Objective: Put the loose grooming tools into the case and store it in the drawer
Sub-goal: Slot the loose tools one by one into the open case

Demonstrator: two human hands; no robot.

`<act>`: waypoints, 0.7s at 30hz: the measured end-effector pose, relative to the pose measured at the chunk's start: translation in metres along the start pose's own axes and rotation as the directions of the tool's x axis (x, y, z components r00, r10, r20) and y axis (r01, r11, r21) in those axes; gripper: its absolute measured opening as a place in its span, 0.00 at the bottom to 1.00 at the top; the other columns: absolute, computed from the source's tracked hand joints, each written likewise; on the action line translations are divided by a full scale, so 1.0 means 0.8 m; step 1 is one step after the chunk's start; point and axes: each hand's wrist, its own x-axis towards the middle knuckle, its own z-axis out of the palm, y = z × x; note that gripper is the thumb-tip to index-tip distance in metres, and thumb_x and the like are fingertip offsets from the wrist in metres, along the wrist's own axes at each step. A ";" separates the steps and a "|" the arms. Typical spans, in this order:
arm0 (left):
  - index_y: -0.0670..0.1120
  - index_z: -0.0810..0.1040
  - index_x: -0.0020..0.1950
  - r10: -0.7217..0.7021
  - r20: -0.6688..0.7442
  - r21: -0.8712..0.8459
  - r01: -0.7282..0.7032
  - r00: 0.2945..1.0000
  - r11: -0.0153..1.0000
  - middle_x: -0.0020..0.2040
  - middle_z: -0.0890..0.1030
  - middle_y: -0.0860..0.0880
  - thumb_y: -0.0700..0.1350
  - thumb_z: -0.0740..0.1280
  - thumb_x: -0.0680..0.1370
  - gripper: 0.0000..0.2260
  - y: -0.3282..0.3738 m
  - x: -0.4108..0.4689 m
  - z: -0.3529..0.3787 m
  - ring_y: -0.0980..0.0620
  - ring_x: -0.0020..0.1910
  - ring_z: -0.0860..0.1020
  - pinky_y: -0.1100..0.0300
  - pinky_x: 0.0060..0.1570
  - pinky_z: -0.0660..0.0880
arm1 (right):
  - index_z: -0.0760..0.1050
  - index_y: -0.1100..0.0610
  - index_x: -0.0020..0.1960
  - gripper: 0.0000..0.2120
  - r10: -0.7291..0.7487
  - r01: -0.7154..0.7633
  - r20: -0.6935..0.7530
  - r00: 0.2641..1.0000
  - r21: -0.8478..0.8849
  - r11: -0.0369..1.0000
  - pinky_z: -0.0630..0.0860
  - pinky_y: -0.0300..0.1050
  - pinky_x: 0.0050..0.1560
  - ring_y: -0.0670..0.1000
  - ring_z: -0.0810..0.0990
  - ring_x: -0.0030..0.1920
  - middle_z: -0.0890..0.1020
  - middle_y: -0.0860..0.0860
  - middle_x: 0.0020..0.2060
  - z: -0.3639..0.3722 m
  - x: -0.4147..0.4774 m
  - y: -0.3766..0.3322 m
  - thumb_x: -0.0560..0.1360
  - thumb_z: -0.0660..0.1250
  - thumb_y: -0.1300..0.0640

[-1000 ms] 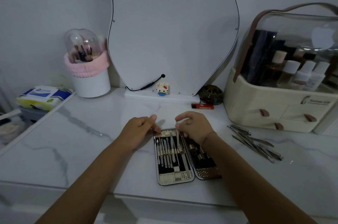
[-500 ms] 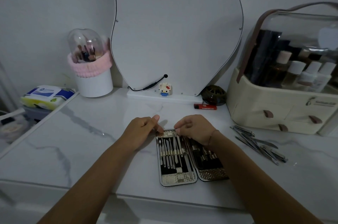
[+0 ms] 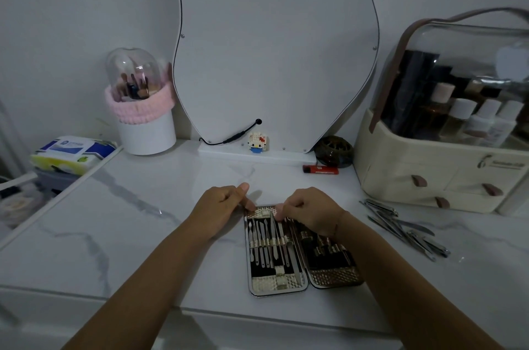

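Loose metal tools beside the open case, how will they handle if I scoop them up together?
The loose tools look thin, rigid steel, so probably stiff and light. Crossed in a heap on the glossy countertop, they'd likely slide and scatter rather than lift together.

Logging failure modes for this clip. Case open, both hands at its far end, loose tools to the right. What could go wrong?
The case lies near the front edge of the counter; pressure from the left hand and right hand could slide it off.
The loose tools are a tangled pile; lifting one may drag others.
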 end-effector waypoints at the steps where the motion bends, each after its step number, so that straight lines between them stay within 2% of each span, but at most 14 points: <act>1: 0.45 0.85 0.40 0.003 0.000 -0.002 -0.003 1.000 1.000 0.38 0.83 0.55 0.53 0.58 0.80 0.20 0.001 0.000 0.000 0.69 0.36 0.76 0.81 0.37 0.66 | 0.84 0.55 0.45 0.12 -0.008 0.008 0.008 1.000 -0.010 1.000 0.70 0.42 0.40 0.54 0.74 0.41 0.82 0.60 0.42 -0.001 -0.002 -0.001 0.75 0.64 0.51; 4: 0.44 0.85 0.40 0.011 -0.004 -0.009 -0.011 1.000 1.000 0.36 0.83 0.56 0.52 0.58 0.80 0.20 0.001 0.000 0.000 0.70 0.35 0.76 0.82 0.37 0.65 | 0.83 0.54 0.47 0.11 -0.053 0.052 -0.005 0.999 -0.040 0.998 0.72 0.44 0.42 0.55 0.76 0.41 0.82 0.59 0.42 -0.004 -0.008 -0.001 0.75 0.63 0.51; 7: 0.46 0.85 0.38 0.014 -0.002 -0.031 -0.014 1.000 0.999 0.34 0.84 0.59 0.52 0.58 0.80 0.20 -0.001 0.001 0.001 0.69 0.38 0.78 0.82 0.38 0.66 | 0.81 0.56 0.50 0.09 -0.077 0.080 -0.182 0.980 0.007 0.997 0.74 0.33 0.47 0.43 0.78 0.44 0.81 0.48 0.43 -0.021 -0.026 0.013 0.75 0.64 0.55; 10: 0.46 0.85 0.37 0.005 -0.007 -0.060 -0.006 1.000 0.998 0.36 0.85 0.58 0.52 0.59 0.80 0.20 -0.005 0.003 0.002 0.67 0.37 0.79 0.81 0.38 0.66 | 0.81 0.56 0.47 0.05 0.025 -0.054 -0.414 0.910 -0.060 0.997 0.74 0.31 0.44 0.40 0.78 0.40 0.80 0.46 0.39 -0.059 -0.052 0.050 0.72 0.68 0.58; 12: 0.45 0.85 0.37 0.006 -0.008 -0.059 -0.007 1.000 0.998 0.35 0.84 0.58 0.52 0.59 0.80 0.20 -0.003 0.003 0.003 0.68 0.36 0.78 0.81 0.37 0.66 | 0.81 0.57 0.44 0.04 0.132 -0.197 -0.472 0.871 -0.090 0.976 0.72 0.35 0.41 0.44 0.78 0.37 0.80 0.47 0.35 -0.082 -0.070 0.075 0.71 0.70 0.58; 14: 0.45 0.85 0.36 0.014 -0.012 -0.063 -0.015 1.000 0.998 0.34 0.84 0.60 0.51 0.59 0.80 0.20 -0.003 0.003 0.003 0.68 0.35 0.78 0.81 0.36 0.66 | 0.82 0.58 0.42 0.03 0.217 -0.305 -0.458 0.862 -0.126 0.944 0.70 0.40 0.42 0.49 0.78 0.37 0.79 0.50 0.33 -0.094 -0.081 0.093 0.69 0.71 0.58; 16: 0.46 0.85 0.36 0.015 -0.011 -0.067 -0.016 1.000 0.998 0.34 0.84 0.60 0.51 0.60 0.80 0.20 -0.003 0.002 0.003 0.68 0.35 0.78 0.80 0.37 0.66 | 0.82 0.57 0.41 0.03 0.269 -0.359 -0.394 0.879 -0.176 0.917 0.69 0.40 0.43 0.50 0.78 0.40 0.79 0.50 0.34 -0.095 -0.086 0.104 0.68 0.72 0.57; 21: 0.46 0.85 0.36 0.003 -0.008 -0.094 -0.004 1.000 0.996 0.34 0.84 0.58 0.52 0.60 0.79 0.19 -0.004 0.002 0.004 0.66 0.36 0.78 0.71 0.44 0.68 | 0.77 0.53 0.36 0.05 0.298 -0.383 -0.323 0.898 -0.241 0.892 0.67 0.39 0.44 0.49 0.76 0.40 0.78 0.50 0.35 -0.093 -0.083 0.106 0.70 0.71 0.56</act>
